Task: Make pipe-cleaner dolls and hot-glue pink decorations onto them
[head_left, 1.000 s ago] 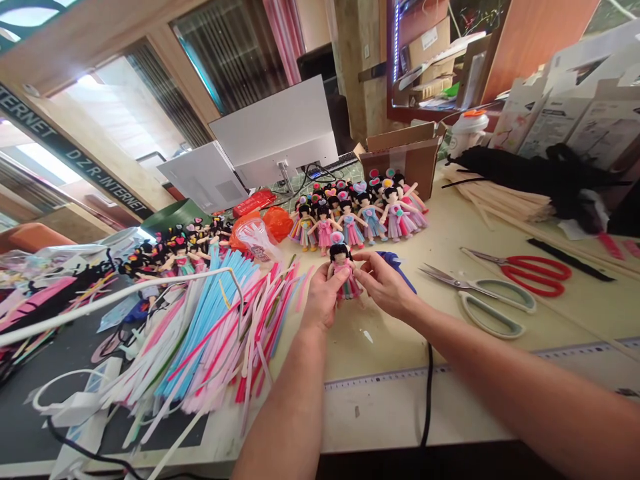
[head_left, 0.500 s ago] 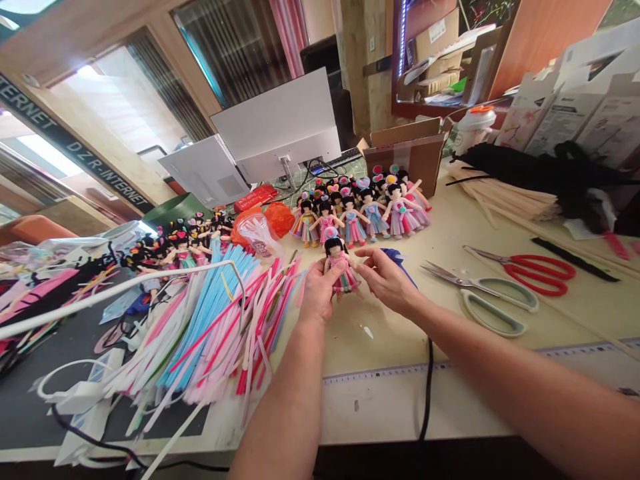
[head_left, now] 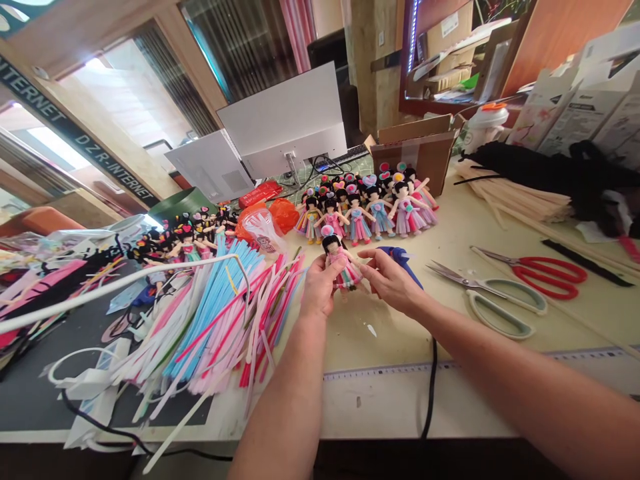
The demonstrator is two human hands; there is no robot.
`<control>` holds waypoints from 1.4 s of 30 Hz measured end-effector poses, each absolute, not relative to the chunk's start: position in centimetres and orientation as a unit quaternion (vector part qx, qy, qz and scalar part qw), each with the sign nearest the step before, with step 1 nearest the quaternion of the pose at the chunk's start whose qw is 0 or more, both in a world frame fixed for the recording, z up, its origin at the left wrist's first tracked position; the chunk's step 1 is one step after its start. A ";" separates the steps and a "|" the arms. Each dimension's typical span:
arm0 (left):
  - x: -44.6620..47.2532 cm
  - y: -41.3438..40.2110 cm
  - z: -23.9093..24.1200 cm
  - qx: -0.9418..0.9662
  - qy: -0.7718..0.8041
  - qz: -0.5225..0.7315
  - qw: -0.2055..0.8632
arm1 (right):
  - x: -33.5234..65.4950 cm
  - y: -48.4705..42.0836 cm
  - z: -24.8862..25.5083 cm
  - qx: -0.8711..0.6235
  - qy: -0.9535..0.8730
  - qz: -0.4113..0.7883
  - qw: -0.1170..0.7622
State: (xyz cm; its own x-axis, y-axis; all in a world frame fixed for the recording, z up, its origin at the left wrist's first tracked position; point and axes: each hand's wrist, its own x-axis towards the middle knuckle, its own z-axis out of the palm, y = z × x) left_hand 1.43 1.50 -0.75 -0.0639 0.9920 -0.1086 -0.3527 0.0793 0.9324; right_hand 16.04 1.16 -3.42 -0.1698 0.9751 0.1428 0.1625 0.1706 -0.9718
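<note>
the black-haired doll (head_left: 342, 262) wears a striped skirt (head_left: 349, 278).

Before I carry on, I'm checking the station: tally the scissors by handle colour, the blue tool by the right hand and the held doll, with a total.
Red-handled scissors: 1
Grey-green-handled scissors: 1
Blue tool, partly behind the right hand: 1
Doll in the left hand: 1
Total: 4

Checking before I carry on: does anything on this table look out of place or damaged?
One small thing: a white fleck, perhaps a stray scrap, lies alone on the tabletop, below the held doll in view. No damage stands out.
</note>
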 end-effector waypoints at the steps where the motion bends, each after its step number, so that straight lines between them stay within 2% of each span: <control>1: 1.4 1.5 -0.8 0.360 0.444 0.581 0.579 | 16.1 1.1 -3.4 -0.463 -0.620 0.448 0.447; 7: 1.2 1.6 -0.8 0.358 0.446 0.588 0.572 | 16.1 1.1 -3.4 -0.464 -0.629 0.443 0.439; 16: 1.4 1.6 -0.9 0.321 0.429 0.577 0.617 | 16.1 1.2 -3.4 -0.468 -0.617 0.463 0.431; 22: 1.5 1.5 -0.9 0.322 0.445 0.567 0.614 | 16.3 0.7 -2.8 -0.480 -0.660 0.361 0.451; 31: 2.1 0.6 -0.6 0.424 0.459 0.542 0.562 | 15.8 0.7 -2.9 -0.470 -0.635 0.388 0.475; 42: 2.7 0.0 -0.2 0.454 0.475 0.544 0.521 | 16.0 0.8 -2.8 -0.486 -0.635 0.383 0.463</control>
State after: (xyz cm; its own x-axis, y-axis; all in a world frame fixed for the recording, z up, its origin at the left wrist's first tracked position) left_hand 2.74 0.03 -0.19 -0.0438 0.9990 -0.0010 -0.1348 -0.0049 0.9909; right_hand 15.96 0.82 -2.84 -0.0990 0.9715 0.2154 0.2633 0.2343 -0.9358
